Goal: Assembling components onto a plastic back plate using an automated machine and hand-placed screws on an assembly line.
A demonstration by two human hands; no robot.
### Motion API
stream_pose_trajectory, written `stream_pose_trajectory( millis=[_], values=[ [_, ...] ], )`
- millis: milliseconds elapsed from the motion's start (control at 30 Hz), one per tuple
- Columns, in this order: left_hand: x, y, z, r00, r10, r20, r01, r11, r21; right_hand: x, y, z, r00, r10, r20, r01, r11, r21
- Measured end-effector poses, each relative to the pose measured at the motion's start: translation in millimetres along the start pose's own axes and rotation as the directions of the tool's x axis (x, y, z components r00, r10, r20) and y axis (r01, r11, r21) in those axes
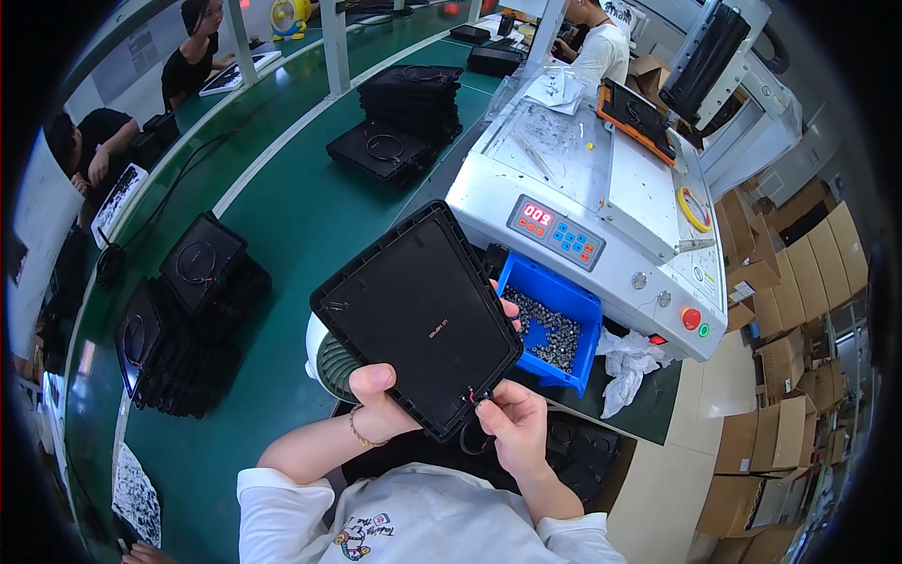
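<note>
A flat black plastic panel [423, 320] with a raised rim is held up in front of me, tilted. My left hand [382, 406] grips it from beneath, thumb over its near left edge and fingertips showing past its far right edge. At the panel's lower right corner, my right hand [519, 430] is closed in a pinch by a short red and black wire [472, 397]. A dark cable loop [474, 440] hangs below that corner. Just right of the panel, a blue bin [587, 343] contains many small metal parts [550, 329].
A white bench machine [484, 193] with a red display stands ahead right. Stacked black panels [202, 268] lie on the green table [282, 221], with more stacks [413, 103] farther off. A round green-grilled fan [336, 367] sits behind my left hand. Cardboard boxes [785, 367] fill the right; co-workers [601, 47] sit around.
</note>
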State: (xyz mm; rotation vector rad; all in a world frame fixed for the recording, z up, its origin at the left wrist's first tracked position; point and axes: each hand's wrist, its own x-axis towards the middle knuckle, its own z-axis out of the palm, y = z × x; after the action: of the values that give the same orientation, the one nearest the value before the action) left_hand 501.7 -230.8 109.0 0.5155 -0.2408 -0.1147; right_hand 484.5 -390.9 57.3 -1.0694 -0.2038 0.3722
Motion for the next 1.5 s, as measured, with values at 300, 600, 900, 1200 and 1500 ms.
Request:
stream_pose_trajectory(
  millis=[300, 600, 900, 1200, 1500],
  values=[
    [-1, -6, -9, 1.0, 0.004, 0.026, -0.006, 0.998, 0.057, 10, 16, -4, 0.991, -0.127, -0.038, 0.13, 0.985, 0.114],
    [0, -7, -10, 1.0, 0.029, 0.008, -0.029, 0.998, 0.055, 14, 14, -7, 1.0, -0.022, -0.016, 0.025, 0.971, 0.238],
    [0, -8, -6, 0.999, 0.013, 0.03, -0.016, 0.996, 0.083, 15, 11, -6, 0.998, -0.065, -0.022, 0.066, 0.994, 0.086],
    [-33, 37, -8, 0.93, 0.213, -0.301, -0.193, 0.977, 0.095, 29, -32, -41, 0.953, -0.297, 0.05, 0.301, 0.945, -0.126],
    [-247, 93, -14, 0.093, 0.864, -0.495, -0.535, 0.463, 0.707, 62, -68, -91, 0.911, -0.409, 0.041, 0.326, 0.659, -0.677]
  ],
)
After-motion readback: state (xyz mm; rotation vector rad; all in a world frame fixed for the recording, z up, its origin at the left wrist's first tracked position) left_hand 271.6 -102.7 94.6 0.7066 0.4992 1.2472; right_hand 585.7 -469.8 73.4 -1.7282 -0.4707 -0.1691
